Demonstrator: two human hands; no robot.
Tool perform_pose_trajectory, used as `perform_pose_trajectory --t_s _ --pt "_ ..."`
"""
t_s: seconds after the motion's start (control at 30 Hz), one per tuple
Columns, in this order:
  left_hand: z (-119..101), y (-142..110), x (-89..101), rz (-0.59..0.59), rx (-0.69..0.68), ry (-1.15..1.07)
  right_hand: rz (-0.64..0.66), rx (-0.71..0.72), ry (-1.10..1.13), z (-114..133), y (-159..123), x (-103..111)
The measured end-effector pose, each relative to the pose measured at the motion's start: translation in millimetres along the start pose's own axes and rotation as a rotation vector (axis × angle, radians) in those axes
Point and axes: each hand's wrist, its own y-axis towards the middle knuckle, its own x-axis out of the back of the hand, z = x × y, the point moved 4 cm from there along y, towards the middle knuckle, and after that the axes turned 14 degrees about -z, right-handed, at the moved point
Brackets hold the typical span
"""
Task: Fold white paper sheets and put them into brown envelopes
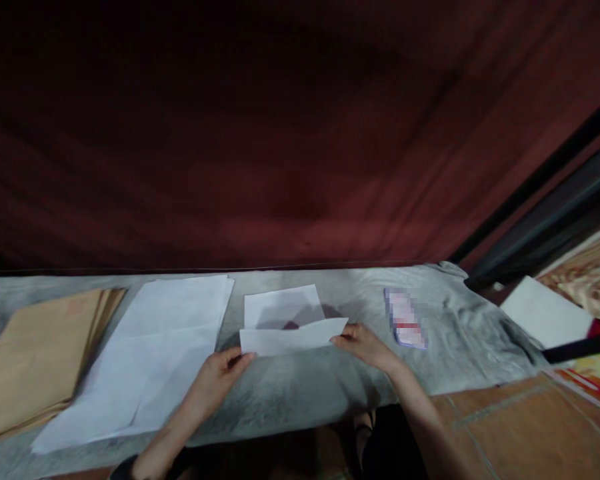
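Observation:
Between my two hands is a narrow white folded sheet of paper (293, 339), held up over the cloth. My left hand (217, 377) pinches its lower left corner between thumb and fingers. At the right end, my right hand (365, 343) pinches the edge in the same way. Just behind it lies another piece of white paper (283, 305), partly hidden by the held one; I cannot tell whether the two are joined. Left of my hands spreads a stack of large white paper sheets (167, 340), creased across the middle.
Brown envelopes (40, 353) lie stacked at the far left. A phone-like item (406, 319), blurred out, rests right of my right hand. Grey cloth (280, 400) covers the work surface, and a dark red curtain (290, 167) hangs behind. Tiled floor (520, 427) shows at lower right.

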Motion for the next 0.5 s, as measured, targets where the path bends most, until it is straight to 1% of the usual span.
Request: perform_pose_trajectory --t_s 0.07,0.17,0.2,0.27,0.3,0.37,0.43,0.5 --pt "-1 4 -0.9 -0.044 0.043 -0.060 -0.061 0.004 0.010 -1 8 -3" --pt "-4 7 -2.6 -0.077 0.111 -0.096 -0.154 -0.023 0.014 -1 19 -6" --pt "-6 7 -2.9 -0.074 0.135 -0.112 -0.176 -0.027 0.028 0 21 -6" --pt "-13 6 -3.8 -0.015 0.176 -0.163 -0.177 -0.023 0.075 3 22 -6" --pt "-16 4 -3.6 0.027 0.189 -0.186 -0.148 -0.022 0.114 4 21 -5" --pt "-21 3 -1.1 0.103 0.194 -0.198 -0.021 -0.037 0.205 7 17 -4" --pt "-22 4 4.6 0.106 0.160 -0.184 0.123 -0.061 0.241 9 11 -2" --pt "-18 5 7.5 0.124 0.116 -0.182 0.164 -0.085 0.169 9 6 1"
